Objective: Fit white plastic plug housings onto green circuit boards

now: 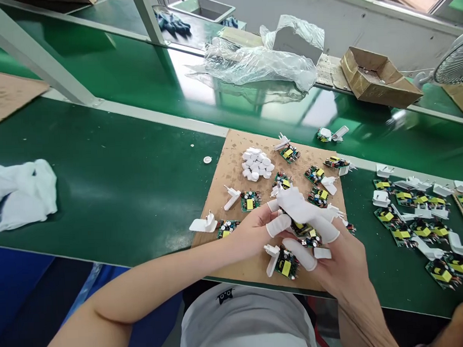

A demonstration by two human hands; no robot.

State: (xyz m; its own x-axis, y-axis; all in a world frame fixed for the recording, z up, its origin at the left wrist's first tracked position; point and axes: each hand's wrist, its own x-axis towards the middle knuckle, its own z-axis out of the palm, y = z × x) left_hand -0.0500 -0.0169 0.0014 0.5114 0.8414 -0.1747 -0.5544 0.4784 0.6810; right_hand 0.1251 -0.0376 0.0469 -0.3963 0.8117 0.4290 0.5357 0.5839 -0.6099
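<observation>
White finger cots cover several fingertips on both hands. My left hand (256,231) is closed, its thumb and fingers pinching the left side of a small green circuit board (305,228) with yellow parts. From the other side my right hand (344,255) grips the same board, fingers curled around it. White covers and fingers overlap above the board, so I cannot make out where a white plastic part ends. Just below the hands lies another circuit board (287,265) with a white plug piece (271,258) beside it. More boards, such as this circuit board (250,202), lie around them on the cardboard sheet (220,184).
A pile of small white caps (257,165) sits on the cardboard. Many boards with plug pieces (411,223) lie to the right. A white cloth or bag (25,196) is at left. Behind are plastic wrap (258,63), a cardboard box (380,82) and a fan (455,59).
</observation>
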